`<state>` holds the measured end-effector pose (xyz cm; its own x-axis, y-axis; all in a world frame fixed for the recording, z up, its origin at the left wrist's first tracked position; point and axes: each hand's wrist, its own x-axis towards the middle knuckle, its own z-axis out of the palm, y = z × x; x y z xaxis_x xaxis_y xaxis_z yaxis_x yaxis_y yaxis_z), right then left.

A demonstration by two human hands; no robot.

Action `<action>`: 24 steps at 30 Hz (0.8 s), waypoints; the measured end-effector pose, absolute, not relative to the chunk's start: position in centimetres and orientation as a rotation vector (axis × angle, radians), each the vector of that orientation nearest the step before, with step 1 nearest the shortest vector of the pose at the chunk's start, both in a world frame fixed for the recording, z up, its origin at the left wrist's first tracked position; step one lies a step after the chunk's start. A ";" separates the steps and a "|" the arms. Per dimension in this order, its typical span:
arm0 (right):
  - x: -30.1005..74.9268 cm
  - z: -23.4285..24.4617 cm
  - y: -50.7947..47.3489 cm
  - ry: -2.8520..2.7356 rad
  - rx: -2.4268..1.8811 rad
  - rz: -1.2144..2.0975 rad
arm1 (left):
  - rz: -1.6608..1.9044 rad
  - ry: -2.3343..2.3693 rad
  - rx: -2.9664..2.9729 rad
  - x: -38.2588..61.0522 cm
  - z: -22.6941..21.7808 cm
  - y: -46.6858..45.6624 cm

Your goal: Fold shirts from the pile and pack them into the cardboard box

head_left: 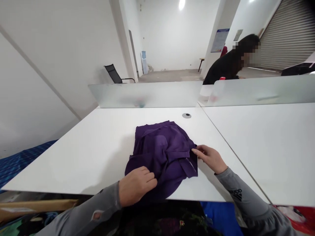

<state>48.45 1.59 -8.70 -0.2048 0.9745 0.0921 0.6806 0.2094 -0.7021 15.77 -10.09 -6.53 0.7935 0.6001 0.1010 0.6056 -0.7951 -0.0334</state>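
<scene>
A dark purple garment [169,147] lies bunched and partly folded on the white table [98,144], with its lower part reaching the front edge. Its exact kind is hard to make out among the folds. My left hand [137,185] rests at its lower left, fingers curled closed on the cloth. At the garment's right edge, my right hand [209,157] pinches the fabric between thumb and fingers. Just below that pinch, a flap with a thin light line along it hangs loosely on the tabletop.
Frosted dividers [147,95] run along the table's back edge. A round cable grommet [186,115] sits behind the garment. Beyond the right divider [265,91] a person in black [226,65] leans over. Blue patterned cloth [24,157] and a cardboard box [36,206] are at left.
</scene>
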 end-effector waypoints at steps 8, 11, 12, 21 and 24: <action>45.9 -10.7 -2.0 -2.078 -1.287 0.937 | -0.368 -1.493 -3.078 15.9 -5.8 -12.4; 44.3 -10.9 -3.7 -2.196 -1.186 0.644 | -0.601 -1.575 -2.786 17.8 -4.9 -10.3; 43.8 -10.9 -4.5 -2.227 -1.140 0.597 | -0.653 -1.521 -2.739 18.6 -4.6 -9.1; 42.5 -10.5 -10.4 -2.420 -0.855 0.687 | -0.608 -1.639 -2.725 25.6 -8.8 4.0; 43.5 -10.4 -10.0 -2.598 -0.906 0.528 | -0.767 -1.750 -2.597 24.6 -8.9 5.3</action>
<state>43.53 -10.02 -10.43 -0.7397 0.6452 0.1911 0.5195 0.7281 -0.4472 24.63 5.27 -8.90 0.2989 0.8926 0.3377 0.8533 -0.4084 0.3242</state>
